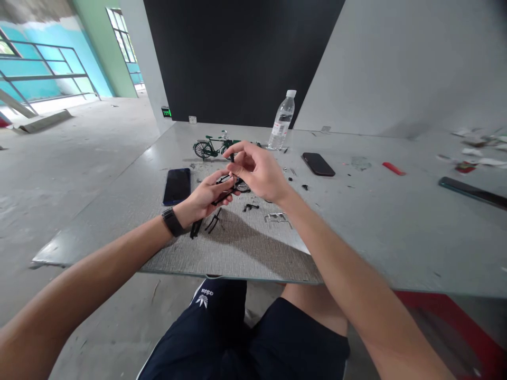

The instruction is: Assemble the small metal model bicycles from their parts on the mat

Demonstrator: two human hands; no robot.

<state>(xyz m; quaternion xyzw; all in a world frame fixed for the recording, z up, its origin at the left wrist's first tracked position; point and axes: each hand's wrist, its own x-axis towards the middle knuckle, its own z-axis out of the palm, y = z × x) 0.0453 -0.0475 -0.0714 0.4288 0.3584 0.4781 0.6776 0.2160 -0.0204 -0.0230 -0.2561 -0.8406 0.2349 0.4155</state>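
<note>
My left hand (pixel 204 198) is closed around a black miniature bicycle frame (pixel 219 200), holding it above the table. From above, my right hand (pixel 259 169) pinches a small screwdriver (pixel 232 157) with a dark handle. Its thin shaft points down at the frame, but my fingers hide the exact contact. Below my hands lie a black fork (pixel 214 221), a small black part (pixel 251 207) and bent silver wire parts (pixel 278 218). Behind them stands a green model bicycle (pixel 209 146), partly covered by my right hand.
A clear water bottle (pixel 282 121) stands at the back. One phone (pixel 177 186) lies left of my hands, another dark phone (pixel 318 164) to the right. Farther right are a red piece (pixel 393 168) and a long dark object (pixel 475 192). The table's front edge (pixel 269 278) runs above my lap.
</note>
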